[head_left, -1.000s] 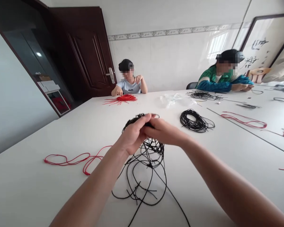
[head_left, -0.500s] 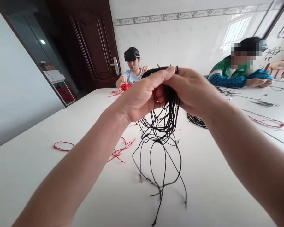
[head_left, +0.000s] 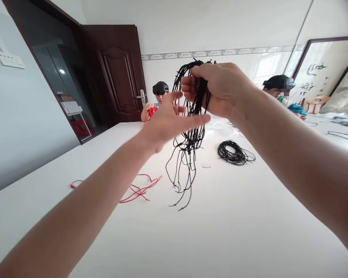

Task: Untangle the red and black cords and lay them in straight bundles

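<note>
Bundle: black braided cords hang in a long, loose sheaf at upper middle of the frame, their frayed ends dangling free above the table.

Right hand: right hand grasps the top of the bundle, its fingers clenched around the gathered strands.

Left hand: left hand is open just beside the bundle, its fingers spread and holding nothing; whether they brush the cords, I cannot tell.

Table: white table fills the lower frame. Coiled black cord lies right of the bundle, tangled red cord lies left of it, and a small red scrap lies between the bundle and the coil.

Far end: person in a pale T-shirt sits by the dark wooden door, both hands at a red cord bundle.

Right side: person in a green and blue jacket sits at upper right, before a framed calligraphy picture. That person's hands are too small to make out. Black cords lie on the table at far right.

Wall: white switch plate sits at upper left.
</note>
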A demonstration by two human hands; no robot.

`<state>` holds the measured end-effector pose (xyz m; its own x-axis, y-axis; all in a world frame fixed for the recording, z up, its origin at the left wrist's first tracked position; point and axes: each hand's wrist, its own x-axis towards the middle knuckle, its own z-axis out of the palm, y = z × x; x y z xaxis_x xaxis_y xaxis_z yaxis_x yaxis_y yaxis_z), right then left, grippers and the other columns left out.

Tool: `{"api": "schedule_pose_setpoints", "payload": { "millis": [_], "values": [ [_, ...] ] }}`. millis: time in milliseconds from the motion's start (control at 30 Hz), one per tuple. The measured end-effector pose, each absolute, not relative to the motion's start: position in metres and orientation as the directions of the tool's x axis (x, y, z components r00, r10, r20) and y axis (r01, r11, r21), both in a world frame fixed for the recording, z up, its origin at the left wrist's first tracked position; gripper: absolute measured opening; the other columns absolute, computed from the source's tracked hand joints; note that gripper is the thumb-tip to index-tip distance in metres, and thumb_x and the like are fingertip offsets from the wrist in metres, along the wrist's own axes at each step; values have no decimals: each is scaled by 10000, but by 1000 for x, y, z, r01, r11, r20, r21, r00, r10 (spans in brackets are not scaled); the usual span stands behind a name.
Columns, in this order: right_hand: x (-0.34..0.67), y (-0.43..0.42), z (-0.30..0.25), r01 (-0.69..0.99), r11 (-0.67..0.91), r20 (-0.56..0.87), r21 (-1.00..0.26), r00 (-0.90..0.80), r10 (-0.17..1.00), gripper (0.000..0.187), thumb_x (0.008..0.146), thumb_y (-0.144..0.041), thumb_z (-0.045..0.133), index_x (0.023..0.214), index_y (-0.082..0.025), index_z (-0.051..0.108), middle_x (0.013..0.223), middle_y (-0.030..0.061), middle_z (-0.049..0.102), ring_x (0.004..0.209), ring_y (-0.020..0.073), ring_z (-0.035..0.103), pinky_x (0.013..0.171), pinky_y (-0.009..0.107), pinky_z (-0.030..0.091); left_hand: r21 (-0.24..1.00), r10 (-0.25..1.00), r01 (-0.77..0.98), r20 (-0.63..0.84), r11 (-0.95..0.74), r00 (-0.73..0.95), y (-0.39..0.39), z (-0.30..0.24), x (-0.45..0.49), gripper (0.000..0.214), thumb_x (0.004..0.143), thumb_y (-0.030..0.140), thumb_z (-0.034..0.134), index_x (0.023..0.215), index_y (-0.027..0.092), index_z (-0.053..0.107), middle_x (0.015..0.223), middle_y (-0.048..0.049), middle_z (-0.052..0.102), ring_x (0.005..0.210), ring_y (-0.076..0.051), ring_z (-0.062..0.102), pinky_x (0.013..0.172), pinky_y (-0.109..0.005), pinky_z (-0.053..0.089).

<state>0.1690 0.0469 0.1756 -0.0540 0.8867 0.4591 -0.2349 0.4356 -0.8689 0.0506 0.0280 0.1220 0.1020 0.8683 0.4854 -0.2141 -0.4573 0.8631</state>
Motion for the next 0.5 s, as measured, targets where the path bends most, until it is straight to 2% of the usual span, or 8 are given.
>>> {"api": "schedule_pose_setpoints", "payload": {
  "millis": [67,133,233,333,500],
  "values": [
    [170,43,177,-245,426,451,-871,-53,891,138,807,-102,393,694,-121,471,697,22,549,692,101,583,567,198,473,867,858,-58,498,-495,125,25,100,54,676,409,45,752,1002,239,491,883,-35,476,844,-202,489,752,-381,419],
    [173,41,176,-235,415,441,-879,-71,895,152,811,-102,389,684,-130,468,689,18,552,714,107,587,559,196,470,858,852,26,505,-513,139,22,82,56,678,413,76,758,1000,249,467,878,-33,462,758,-169,483,719,-370,418],
    [178,41,173,-237,382,413,-893,-97,905,144,809,-92,392,696,-130,473,704,17,564,708,112,595,563,214,474,874,850,141,397,-466,347,20,73,54,570,535,132,703,1016,254,421,820,-23,494,681,-148,499,646,-343,425],
    [186,40,171,-251,327,363,-911,-111,925,136,820,-98,377,719,-127,464,742,21,577,681,112,606,577,248,482,868,803,224,275,-444,529,23,77,43,478,611,134,639,1026,239,424,822,-28,529,729,-151,525,665,-331,439],
    [204,39,171,-285,258,303,-923,-129,944,104,831,-111,380,752,-133,443,777,30,587,696,138,620,593,312,488,828,793,269,299,-492,530,28,87,23,243,672,172,589,909,185,538,817,-40,564,771,-135,529,709,-307,438]
  ]
}}
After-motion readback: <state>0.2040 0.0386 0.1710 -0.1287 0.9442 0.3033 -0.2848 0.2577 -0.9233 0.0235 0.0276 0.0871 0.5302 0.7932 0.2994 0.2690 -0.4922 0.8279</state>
